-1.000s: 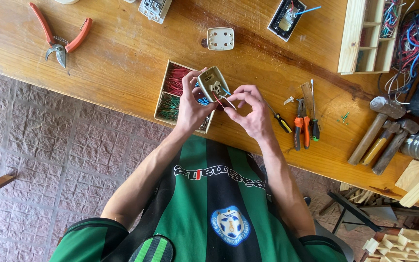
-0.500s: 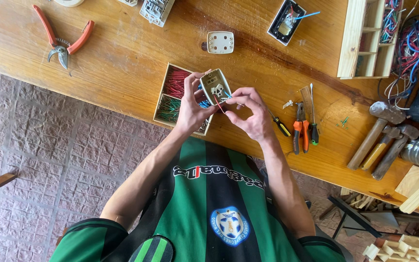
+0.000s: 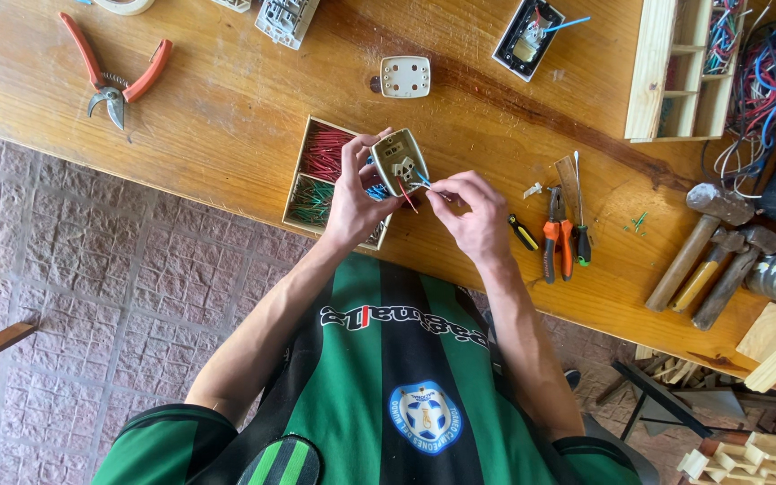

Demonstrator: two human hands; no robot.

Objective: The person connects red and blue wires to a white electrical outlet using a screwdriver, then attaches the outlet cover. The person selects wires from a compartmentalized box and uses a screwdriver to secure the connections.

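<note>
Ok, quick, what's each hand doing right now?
Left hand: closed around the small beige socket body, holding it up above the wooden table.
Right hand: fingertips pinched on a thin wire at the socket.

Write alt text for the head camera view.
Seen from above, a person's left hand holds a small beige switch plate while the right hand pinches a wire at its back. Below it on the wooden workbench sits a tray of red and green wires; pliers and hammers lie nearby.

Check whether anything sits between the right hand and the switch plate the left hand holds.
Nothing visible does. The right hand pinches thin wires running straight to the switch plate, held by the left hand over the wire box.
</note>
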